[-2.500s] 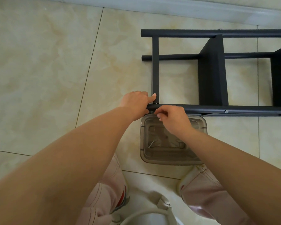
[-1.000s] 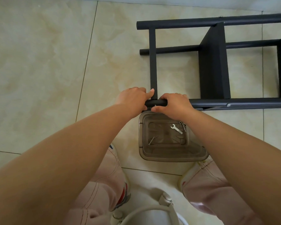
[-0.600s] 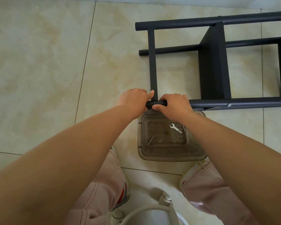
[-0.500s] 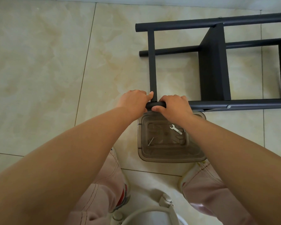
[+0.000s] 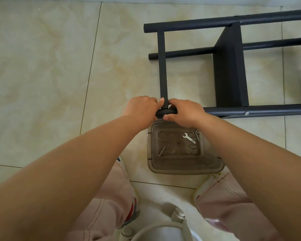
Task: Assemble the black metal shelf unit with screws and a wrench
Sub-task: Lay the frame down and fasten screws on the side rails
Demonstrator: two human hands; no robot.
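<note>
Both bare forearms stretch forward and meet. The left hand (image 5: 142, 110) is curled, knuckles up, thumb pointing right. The right hand (image 5: 186, 113) sits just beside it, fingers curled downward, thumb tucked underneath, wrists level.

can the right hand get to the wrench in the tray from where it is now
Probably yes: the right hand grips the shelf tube just above the open tray, and the wrench lies uncovered below its wrist; it must let go first.

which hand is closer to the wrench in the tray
Right. The right hand grips the shelf rail directly above the wrench; the left hand holds the rail's end, farther left.
</note>
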